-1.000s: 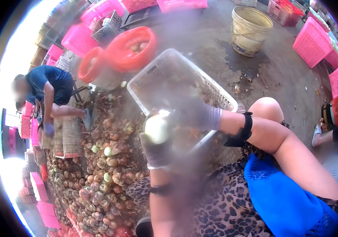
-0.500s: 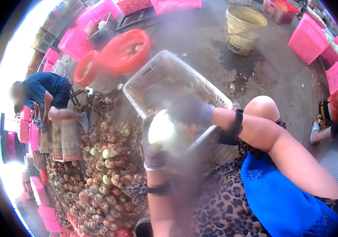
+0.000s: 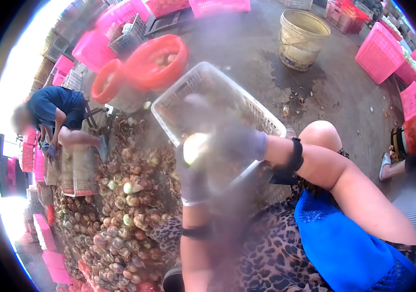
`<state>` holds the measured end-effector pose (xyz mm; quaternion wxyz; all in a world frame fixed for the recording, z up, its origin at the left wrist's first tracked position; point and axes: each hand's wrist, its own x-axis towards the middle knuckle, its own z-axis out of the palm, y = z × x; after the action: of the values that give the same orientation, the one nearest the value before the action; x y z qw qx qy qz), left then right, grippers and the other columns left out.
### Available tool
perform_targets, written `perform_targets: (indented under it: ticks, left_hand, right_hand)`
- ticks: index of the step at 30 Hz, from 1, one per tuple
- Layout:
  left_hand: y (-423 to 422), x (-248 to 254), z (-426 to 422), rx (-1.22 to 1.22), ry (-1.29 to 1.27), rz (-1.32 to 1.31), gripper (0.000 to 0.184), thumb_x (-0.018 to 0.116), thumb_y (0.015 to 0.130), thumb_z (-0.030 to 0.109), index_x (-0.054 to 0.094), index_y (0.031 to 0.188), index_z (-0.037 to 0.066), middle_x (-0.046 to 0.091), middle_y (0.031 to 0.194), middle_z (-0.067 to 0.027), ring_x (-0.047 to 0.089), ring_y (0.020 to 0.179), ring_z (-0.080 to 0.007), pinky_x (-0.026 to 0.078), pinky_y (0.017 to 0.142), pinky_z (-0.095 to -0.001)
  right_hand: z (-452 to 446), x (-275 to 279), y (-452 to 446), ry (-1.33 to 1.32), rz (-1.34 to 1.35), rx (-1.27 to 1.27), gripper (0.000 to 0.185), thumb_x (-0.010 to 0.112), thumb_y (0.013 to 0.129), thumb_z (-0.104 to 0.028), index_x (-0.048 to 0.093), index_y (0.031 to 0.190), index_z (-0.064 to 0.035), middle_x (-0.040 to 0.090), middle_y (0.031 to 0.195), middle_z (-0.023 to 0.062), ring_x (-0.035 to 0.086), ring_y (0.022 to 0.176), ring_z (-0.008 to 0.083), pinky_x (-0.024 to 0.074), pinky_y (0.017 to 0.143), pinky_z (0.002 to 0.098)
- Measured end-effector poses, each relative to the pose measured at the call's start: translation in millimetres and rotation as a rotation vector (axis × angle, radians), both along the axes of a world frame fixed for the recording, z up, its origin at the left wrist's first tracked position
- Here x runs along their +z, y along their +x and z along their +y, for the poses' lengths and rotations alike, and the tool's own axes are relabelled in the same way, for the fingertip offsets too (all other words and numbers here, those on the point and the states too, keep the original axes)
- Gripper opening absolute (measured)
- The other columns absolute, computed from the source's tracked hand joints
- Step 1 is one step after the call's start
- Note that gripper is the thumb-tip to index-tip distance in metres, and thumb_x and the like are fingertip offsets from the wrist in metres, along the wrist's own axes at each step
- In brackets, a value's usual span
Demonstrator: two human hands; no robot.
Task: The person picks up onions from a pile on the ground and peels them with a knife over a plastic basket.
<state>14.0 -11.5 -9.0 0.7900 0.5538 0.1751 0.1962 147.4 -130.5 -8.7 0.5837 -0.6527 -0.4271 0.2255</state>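
Observation:
A pale, shiny onion (image 3: 194,149) sits in my gloved left hand (image 3: 191,177), whose fingers are wrapped round it. My gloved right hand (image 3: 241,142) is close against the onion's right side; blur over the middle of the view hides its fingers and anything in them. Both hands are above the near part of a white plastic crate (image 3: 239,93), whose contents are too hazy to make out. To the left of my left hand, a big heap of brown-skinned onions (image 3: 115,238) covers the ground, with a few pale green ones among them.
Two red-rimmed containers (image 3: 157,61) stand beyond the crate, and a dirty bucket (image 3: 301,44) is at the back right. A bent-over person (image 3: 57,109) works at another crate (image 3: 79,170) on the left. Pink crates (image 3: 379,52) line the edges. Another person's leg (image 3: 397,166) shows at right.
The onion now shows less of its bright surface, with my right hand further across it. Loose onions and surroundings have shifted slightly in view. The person on the left has moved their hands.

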Motion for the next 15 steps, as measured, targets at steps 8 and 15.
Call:
perform_targets:
  ticks: [8,15]
  left_hand:
    - [-8.0,0.7,4.5,0.027,0.256,-0.106,0.093,0.088,0.062,0.024,0.044,0.142,0.009,0.056,0.13,-0.0095,0.058,0.117,-0.0276,0.053,0.098,-0.0404]
    - [-6.3,-29.6,36.5,-0.015,-0.798,0.017,0.059,0.074,0.076,0.023,0.054,0.13,0.008,0.062,0.122,-0.0158,0.062,0.11,-0.0342,0.055,0.095,-0.0512]
  right_hand:
    - [-45.8,58.2,85.1,0.001,-0.362,-0.3,0.022,0.066,0.087,-0.026,0.067,0.097,-0.0066,0.068,0.077,0.007,0.064,0.065,0.0216,0.0533,0.067,0.0369]
    - [-47.3,75.0,39.7,-0.504,-1.094,-0.162,0.037,0.065,0.09,-0.032,0.067,0.122,-0.0129,0.072,0.091,0.0175,0.07,0.083,0.0307,0.0541,0.079,0.0383]
